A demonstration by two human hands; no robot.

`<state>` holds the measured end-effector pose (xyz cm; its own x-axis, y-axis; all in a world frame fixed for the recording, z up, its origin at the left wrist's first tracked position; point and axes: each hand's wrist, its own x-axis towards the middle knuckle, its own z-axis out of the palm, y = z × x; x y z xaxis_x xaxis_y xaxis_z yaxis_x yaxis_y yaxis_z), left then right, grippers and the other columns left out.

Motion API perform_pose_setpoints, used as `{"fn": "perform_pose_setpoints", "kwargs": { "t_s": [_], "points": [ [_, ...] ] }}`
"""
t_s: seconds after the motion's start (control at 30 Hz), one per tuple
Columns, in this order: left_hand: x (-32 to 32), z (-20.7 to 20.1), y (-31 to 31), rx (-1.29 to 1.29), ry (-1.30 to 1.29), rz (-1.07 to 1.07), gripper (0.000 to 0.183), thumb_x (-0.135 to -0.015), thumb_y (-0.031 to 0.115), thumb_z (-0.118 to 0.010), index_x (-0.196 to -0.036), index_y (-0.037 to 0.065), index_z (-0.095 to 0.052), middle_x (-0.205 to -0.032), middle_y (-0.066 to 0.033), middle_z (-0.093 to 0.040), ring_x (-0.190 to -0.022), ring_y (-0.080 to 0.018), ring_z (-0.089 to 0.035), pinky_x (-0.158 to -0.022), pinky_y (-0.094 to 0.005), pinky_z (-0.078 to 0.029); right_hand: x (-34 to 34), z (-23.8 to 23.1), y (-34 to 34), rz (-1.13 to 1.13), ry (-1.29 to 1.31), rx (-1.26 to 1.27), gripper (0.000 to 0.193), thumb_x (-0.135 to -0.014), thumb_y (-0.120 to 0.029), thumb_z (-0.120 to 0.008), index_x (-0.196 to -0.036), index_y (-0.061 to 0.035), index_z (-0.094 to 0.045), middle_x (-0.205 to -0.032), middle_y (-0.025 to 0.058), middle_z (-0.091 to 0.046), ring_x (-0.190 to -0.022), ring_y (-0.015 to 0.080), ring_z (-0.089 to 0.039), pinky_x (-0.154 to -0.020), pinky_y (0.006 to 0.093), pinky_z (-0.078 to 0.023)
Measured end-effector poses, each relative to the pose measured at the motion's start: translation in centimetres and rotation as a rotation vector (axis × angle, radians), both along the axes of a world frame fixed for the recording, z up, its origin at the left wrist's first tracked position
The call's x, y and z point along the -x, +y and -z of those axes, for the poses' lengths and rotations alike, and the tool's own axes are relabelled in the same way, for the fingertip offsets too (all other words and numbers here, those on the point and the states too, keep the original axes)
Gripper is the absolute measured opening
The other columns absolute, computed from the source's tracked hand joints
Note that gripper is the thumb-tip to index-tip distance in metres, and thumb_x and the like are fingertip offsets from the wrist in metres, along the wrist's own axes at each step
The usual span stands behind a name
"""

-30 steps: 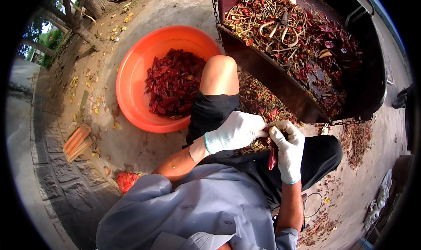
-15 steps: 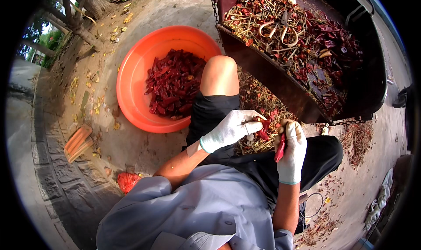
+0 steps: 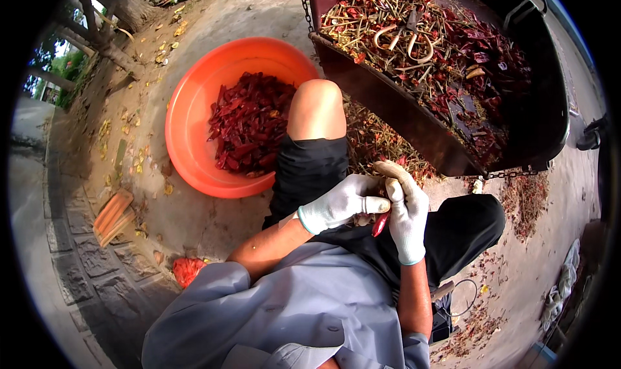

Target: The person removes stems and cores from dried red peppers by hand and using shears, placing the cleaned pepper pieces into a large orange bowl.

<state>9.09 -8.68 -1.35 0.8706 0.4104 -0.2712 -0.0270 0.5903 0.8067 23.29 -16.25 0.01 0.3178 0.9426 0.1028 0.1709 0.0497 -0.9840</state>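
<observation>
Both my hands wear white knit gloves and meet above my lap. My right hand (image 3: 407, 210) is closed, fingers bent over toward the left. A shiny dried red chili pepper (image 3: 380, 224) pokes out below its palm. My left hand (image 3: 339, 205) is closed too, its thumb pressed up against the right fingers. Whatever lies between its fingertips is hidden by the gloves. Just beyond them, a heap of chili stems and scraps (image 3: 375, 142) covers the ground between my knees.
An orange basin (image 3: 184, 120) of red chilies (image 3: 249, 120) stands beyond my left knee. At the upper right, a dark metal cart bed (image 3: 388, 107) holds stems and peppers, with scissors (image 3: 412, 39) on top. Bricks (image 3: 113, 213) and a red plastic bag (image 3: 187, 270) lie left.
My right hand has moved left and turned inward to meet my left hand. The red pepper pieces at the left fingertips no longer show. The whole view has shifted slightly.
</observation>
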Motion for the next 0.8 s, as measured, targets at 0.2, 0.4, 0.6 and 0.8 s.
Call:
{"fn": "perform_pose_setpoints", "kwargs": {
  "t_s": [0.2, 0.4, 0.6, 0.8],
  "points": [
    [-0.5, -0.9, 0.2, -0.263, 0.198, -0.107, 0.015, -0.089, 0.013, -0.070, -0.098, 0.002, -0.064, -0.073, -0.0020, -0.063, -0.057, -0.0055, -0.054, -0.053, -0.0217, -0.042, -0.5, -1.6, -1.1, 0.226, -0.583, -0.003, 0.015, -0.082, -0.010, -0.075, -0.096, -0.0053, -0.074, -0.085, 0.0077, -0.068, -0.075, 0.0186, -0.065, -0.068, 0.0290, -0.052],
    [-0.1, 0.1, 0.8, -0.755, 0.115, -0.123, 0.008, -0.088, 0.004, -0.069, -0.094, 0.000, -0.065, -0.079, -0.0027, -0.065, -0.069, -0.0072, -0.058, -0.064, -0.0244, -0.048, -0.2, 0.0, -2.0, 0.269, 0.010, 0.174, 0.022, -0.096, -0.022, -0.066, -0.091, -0.0007, -0.069, -0.068, 0.0023, -0.060, -0.059, 0.0093, -0.056, -0.051, 0.0241, -0.043],
    [0.9, -1.1, 0.4, -0.258, 0.043, -0.185, 0.010, -0.090, 0.005, -0.067, -0.100, 0.002, -0.068, -0.082, 0.0009, -0.065, -0.070, -0.0044, -0.058, -0.063, -0.0213, -0.047, -2.8, 0.9, -0.4, 0.402, 0.847, 0.033, 0.031, -0.102, -0.031, -0.058, -0.094, -0.0007, -0.060, -0.073, 0.0026, -0.058, -0.058, 0.0079, -0.051, -0.051, 0.0207, -0.042],
    [7.9, -2.5, 7.8, -0.644, 0.452, -0.711, 0.027, -0.088, 0.008, -0.068, -0.115, 0.001, -0.066, -0.096, -0.0070, -0.070, -0.084, -0.0154, -0.069, -0.075, -0.0270, -0.054, -4.5, 0.4, -1.1, 0.218, 0.223, 0.261, 0.020, -0.096, -0.010, -0.062, -0.110, 0.0031, -0.068, -0.090, 0.0071, -0.070, -0.076, 0.0114, -0.066, -0.069, 0.0257, -0.055]
  ]
}}
